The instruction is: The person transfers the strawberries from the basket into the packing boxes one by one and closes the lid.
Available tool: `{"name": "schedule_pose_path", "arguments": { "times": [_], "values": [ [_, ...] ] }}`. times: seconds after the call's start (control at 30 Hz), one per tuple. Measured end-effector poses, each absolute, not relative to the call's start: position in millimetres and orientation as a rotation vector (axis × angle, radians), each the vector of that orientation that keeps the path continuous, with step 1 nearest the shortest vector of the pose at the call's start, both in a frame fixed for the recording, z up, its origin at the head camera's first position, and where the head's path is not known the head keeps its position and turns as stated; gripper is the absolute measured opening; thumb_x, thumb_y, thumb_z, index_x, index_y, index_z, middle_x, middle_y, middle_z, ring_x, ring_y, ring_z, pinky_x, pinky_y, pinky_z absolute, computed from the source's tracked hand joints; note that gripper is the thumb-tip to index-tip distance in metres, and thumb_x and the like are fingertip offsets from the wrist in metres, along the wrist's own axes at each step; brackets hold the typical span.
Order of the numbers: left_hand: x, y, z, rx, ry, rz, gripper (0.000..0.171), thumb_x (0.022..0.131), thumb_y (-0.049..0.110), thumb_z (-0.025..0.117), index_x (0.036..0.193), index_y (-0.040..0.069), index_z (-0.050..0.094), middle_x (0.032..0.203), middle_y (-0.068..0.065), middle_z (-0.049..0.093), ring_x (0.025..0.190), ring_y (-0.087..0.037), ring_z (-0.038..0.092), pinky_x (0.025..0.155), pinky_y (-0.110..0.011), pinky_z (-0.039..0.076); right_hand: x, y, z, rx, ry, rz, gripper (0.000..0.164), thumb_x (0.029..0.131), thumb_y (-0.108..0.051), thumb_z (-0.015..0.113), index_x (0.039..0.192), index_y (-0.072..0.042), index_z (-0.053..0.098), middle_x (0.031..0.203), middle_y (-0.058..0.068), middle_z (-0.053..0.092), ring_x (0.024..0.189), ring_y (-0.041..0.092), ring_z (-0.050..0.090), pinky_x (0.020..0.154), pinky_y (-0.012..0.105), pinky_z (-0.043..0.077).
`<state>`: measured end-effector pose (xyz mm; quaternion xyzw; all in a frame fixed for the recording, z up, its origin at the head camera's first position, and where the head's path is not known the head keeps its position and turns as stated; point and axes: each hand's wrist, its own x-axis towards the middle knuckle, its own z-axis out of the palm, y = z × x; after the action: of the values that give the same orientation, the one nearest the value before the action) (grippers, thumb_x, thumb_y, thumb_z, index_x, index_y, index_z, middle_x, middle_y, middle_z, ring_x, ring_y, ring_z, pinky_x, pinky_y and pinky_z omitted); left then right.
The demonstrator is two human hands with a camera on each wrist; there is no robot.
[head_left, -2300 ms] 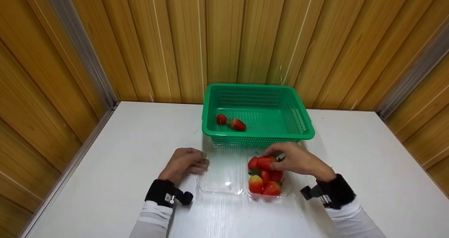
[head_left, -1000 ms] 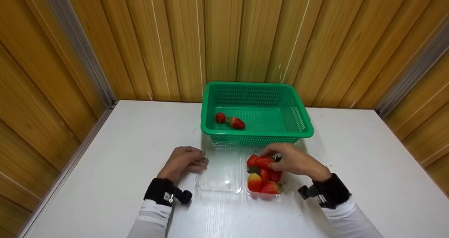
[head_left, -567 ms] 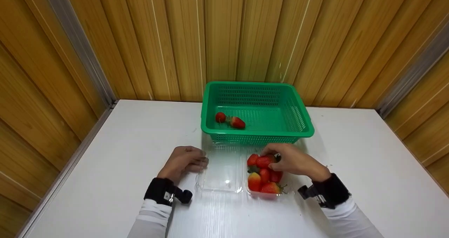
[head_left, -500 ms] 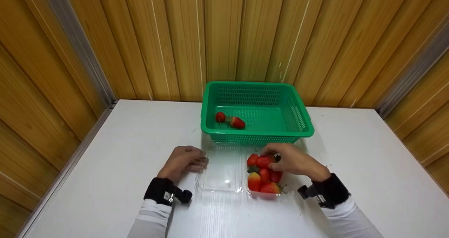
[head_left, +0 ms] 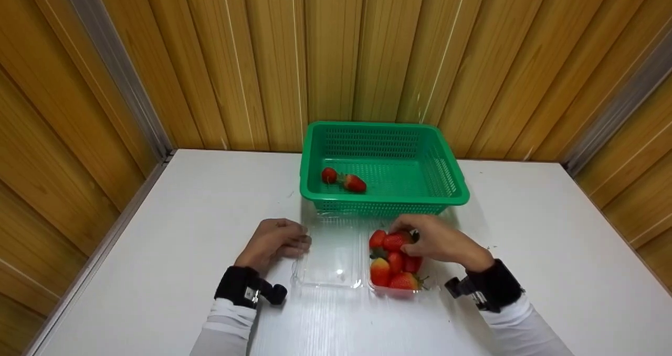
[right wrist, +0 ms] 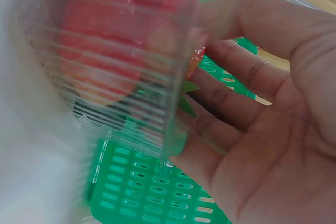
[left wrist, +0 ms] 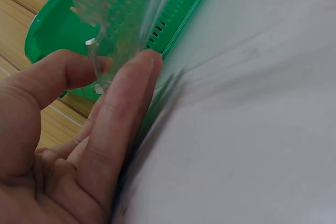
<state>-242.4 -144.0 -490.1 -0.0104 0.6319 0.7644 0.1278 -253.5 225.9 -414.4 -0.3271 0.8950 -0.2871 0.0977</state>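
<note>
In the head view an opened clear plastic clamshell box lies flat, its lid (head_left: 331, 261) on the left and its filled half (head_left: 371, 291) on the right. My left hand (head_left: 274, 243) pinches the lid's left edge; in the left wrist view the thin plastic sits between thumb and finger. With thumb and fingers, my right hand (head_left: 438, 242) holds a strawberry (head_left: 396, 241) at the back of the filled half. Several more strawberries lie there, among them a yellowish one (head_left: 380, 272) and a front one (head_left: 403, 281). The right wrist view shows strawberries (right wrist: 102, 40) blurred through the ribbed wall.
Directly behind the box stands a green plastic basket (head_left: 384, 201) holding a small strawberry (head_left: 329, 175) and a longer strawberry (head_left: 355, 182). Everything rests on a white table (head_left: 210, 203), with wood-patterned panels (head_left: 336, 56) behind and at both sides.
The front strawberry has turned slightly, and its green leaves show more at the right. My right hand has shifted a little left with its strawberry. My left hand stays at the lid's edge.
</note>
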Motion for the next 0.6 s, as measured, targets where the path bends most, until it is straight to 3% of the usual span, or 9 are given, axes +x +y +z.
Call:
{"name": "schedule_pose_path", "arguments": {
  "times": [0.3,0.6],
  "values": [
    [-241.7,-145.2,-489.9,-0.024,1.834,2.227,0.027,0.096,0.006,0.074,0.112,-0.014,0.065,0.100,-0.026,0.075,0.087,-0.028,0.077,0.073,-0.032,0.067,-253.6,226.9,-413.7,-0.978,2.640,-0.860,0.031,0.091,0.003,0.079,0.121,-0.005,0.073,0.114,0.003,0.071,0.104,0.027,0.062,0.089,0.044,0.062],
    [-241.9,-143.6,-488.9,-0.038,1.865,2.207,0.026,0.095,0.006,0.075,0.110,-0.014,0.067,0.101,-0.026,0.075,0.086,-0.027,0.077,0.073,-0.032,0.067,-253.4,231.4,-411.7,-0.971,2.596,-0.916,0.030,0.093,0.003,0.075,0.123,-0.002,0.072,0.115,0.005,0.071,0.107,0.031,0.065,0.093,0.053,0.062]
  ]
}}
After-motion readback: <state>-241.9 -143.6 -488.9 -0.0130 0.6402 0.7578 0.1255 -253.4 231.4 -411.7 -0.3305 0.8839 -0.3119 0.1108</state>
